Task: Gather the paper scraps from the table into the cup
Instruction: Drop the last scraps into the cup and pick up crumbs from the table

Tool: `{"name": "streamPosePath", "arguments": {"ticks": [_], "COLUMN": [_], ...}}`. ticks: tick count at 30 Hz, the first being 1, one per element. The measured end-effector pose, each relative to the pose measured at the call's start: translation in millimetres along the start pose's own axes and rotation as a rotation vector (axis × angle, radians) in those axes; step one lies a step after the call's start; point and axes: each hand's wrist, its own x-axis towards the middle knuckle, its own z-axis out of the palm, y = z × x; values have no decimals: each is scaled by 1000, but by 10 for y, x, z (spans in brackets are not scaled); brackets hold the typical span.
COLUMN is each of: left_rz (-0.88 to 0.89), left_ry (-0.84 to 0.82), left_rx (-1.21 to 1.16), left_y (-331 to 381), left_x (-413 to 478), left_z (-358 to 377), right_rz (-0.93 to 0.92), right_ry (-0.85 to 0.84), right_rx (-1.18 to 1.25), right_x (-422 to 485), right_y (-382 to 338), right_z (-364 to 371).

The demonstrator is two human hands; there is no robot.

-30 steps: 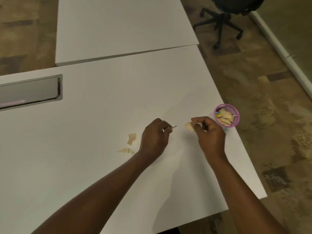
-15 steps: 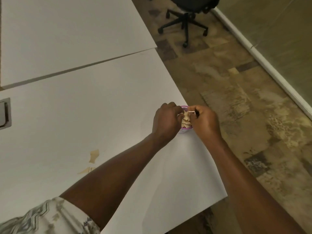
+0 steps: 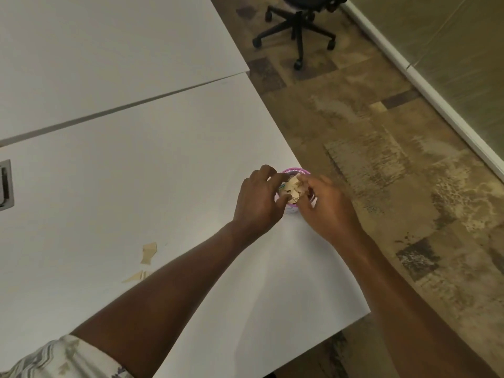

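A small pink cup stands near the right edge of the white table, heaped with tan paper scraps. My left hand hovers at the cup's left side, thumb and forefinger apart around the rim. From the right, my right hand reaches over the cup with its fingers loosely spread, the tips touching the heap. Both hands hide much of the cup. A tan scrap and a thinner sliver lie on the table to the left, next to my left forearm.
The table's right edge runs just past the cup, with patterned floor beyond. A second white table adjoins at the back. A grey cable hatch sits at the far left. A black office chair base stands on the floor behind.
Both hands carried pinched scraps from the middle of the table to the cup. Since half a second ago their fingers have loosened and spread over it.
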Motion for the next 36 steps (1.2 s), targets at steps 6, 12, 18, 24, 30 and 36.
{"name": "streamPosePath", "arguments": {"ticks": [6, 12, 18, 24, 30, 36], "left_rz": [-82, -188, -287, -364, -469, -557], "left_ry": [25, -3, 10, 38, 109, 58], "left_rx": [-6, -11, 28, 115, 250, 328], "left_y": [-177, -486, -838, -1273, -1798, -2306], "left_x": [-348, -949, -1609, -2141, -2561, -2925], "left_z": [-92, -155, -262, -455, -661, -705], "right_rz": [-151, -115, -115, -209, -271, -251], "right_ry": [-272, -288, -188, 10, -188, -478], "right_rx": [-480, -580, -562, -405, -101, -114], "right_x": [-119, -48, -31, -193, -694, -1083], "right_y": [44, -23, -196, -494, -997, -1414], "right_z": [265, 341, 273, 379, 1082, 1802]}}
